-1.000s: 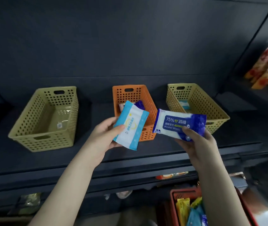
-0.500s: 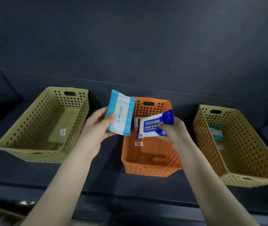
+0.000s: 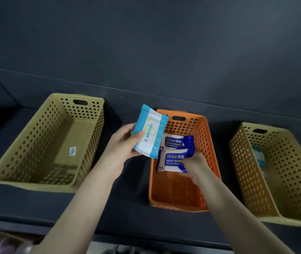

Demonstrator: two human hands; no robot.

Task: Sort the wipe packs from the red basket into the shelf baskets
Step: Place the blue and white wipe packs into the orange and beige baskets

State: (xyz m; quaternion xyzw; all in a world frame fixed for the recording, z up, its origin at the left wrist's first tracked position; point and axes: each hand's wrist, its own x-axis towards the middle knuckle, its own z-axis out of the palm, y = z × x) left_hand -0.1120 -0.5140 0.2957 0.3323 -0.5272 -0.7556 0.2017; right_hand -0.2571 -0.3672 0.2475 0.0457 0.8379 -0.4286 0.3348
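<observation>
Right hand [image 3: 194, 163] fingers pinch the alcohol wipe pack [image 3: 171, 162] low inside the orange basket [image 3: 207, 143] — lay it flat, then release. Left hand [image 3: 122, 143] fingers clamp the light-blue pack [image 3: 150, 132] above the rim.

Dark blue-grey shelf [image 3: 27, 204], one flat board across the whole view, with a dark back panel rising behind it. Three perforated open-top plastic baskets sit directly on it in a row, each with a handle slot in its far end wall. The left beige basket [image 3: 91, 143] sits at a slant, near end swung left. The orange basket [image 3: 173, 206] in the middle is narrower, near end close to the front edge. The right beige basket [image 3: 247, 171] slants the other way and is cut off by the frame. Baskets are not touching, with bare shelf between them. Small blurred thing at far left, can't tell what.
</observation>
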